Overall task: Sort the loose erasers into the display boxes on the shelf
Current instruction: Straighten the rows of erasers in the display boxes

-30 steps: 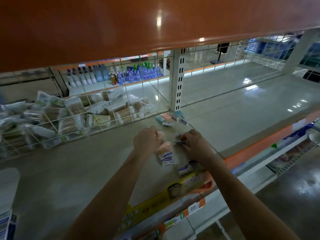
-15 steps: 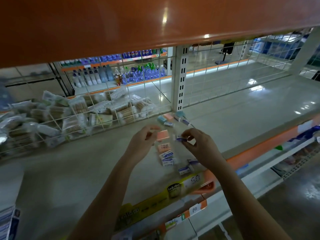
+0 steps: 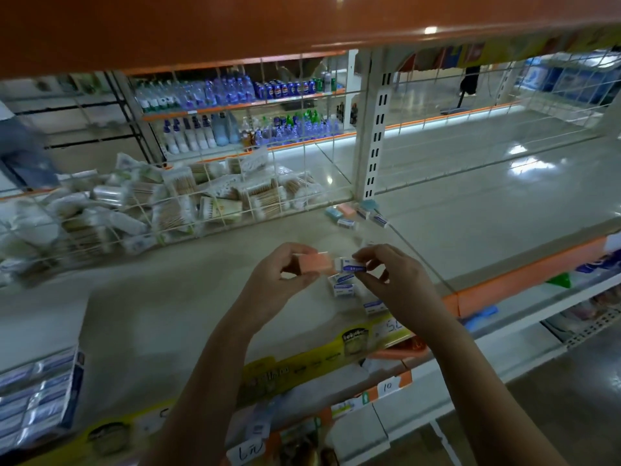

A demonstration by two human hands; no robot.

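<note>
Smooth shelf (image 3: 168, 314), hands (image 3: 279, 280) pinching blocky erasers (image 3: 314, 264)

A matt, smooth grey shelf (image 3: 161, 307) with a glossy orange front edge. Above it, the glossy orange underside of the upper shelf (image 3: 201, 25) reflects ceiling lights. At the far left, a white-coated metal wire basket (image 3: 188, 210) holds shiny clear plastic packs. A matt peach eraser (image 3: 314, 262) and a white eraser (image 3: 351, 265) in a printed paper sleeve. The far floor (image 3: 470, 142) is polished and reflective.
</note>
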